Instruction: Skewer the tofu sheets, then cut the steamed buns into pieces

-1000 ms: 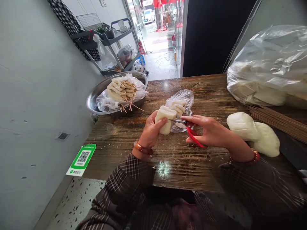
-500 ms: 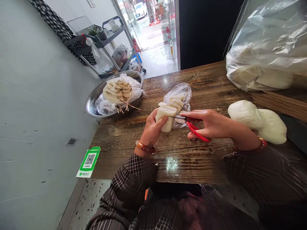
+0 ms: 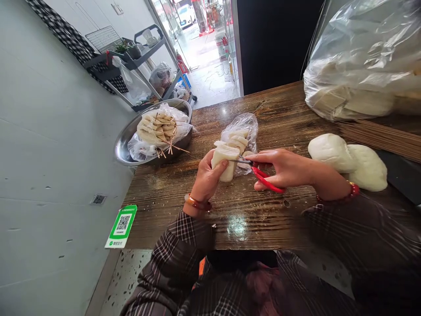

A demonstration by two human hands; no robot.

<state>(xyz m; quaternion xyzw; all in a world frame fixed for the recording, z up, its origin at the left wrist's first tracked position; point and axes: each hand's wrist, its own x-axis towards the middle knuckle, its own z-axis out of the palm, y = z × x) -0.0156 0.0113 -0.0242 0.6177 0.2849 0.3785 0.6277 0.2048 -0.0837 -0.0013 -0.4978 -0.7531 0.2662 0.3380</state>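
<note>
My left hand [image 3: 208, 174] is closed around a pale steamed bun [image 3: 226, 169], held upright just above the table with the thumb across its near side. In my right hand [image 3: 283, 169] are red-handled scissors [image 3: 267, 180], the fingers wrapped about the grips. Their metal blades reach to the bun's right side; how deep they go I cannot tell. Behind the bun, cut pale slices [image 3: 239, 139] lie on a clear plastic bag [image 3: 250, 124]. Two whole buns [image 3: 330, 152] rest near my right forearm, touching each other.
At the left stands a steel bowl [image 3: 120, 149] with skewered slices [image 3: 162, 127] in plastic. A big clear bag [image 3: 358, 79] sits at the far right, beside a bundle of thin wooden sticks [image 3: 384, 138]. A green QR card [image 3: 122, 226] is at the table's left edge.
The whole view has shifted slightly, so things on the table sit a little further left. Both hands keep their grip on the bun and the scissors, almost unmoved relative to each other.
</note>
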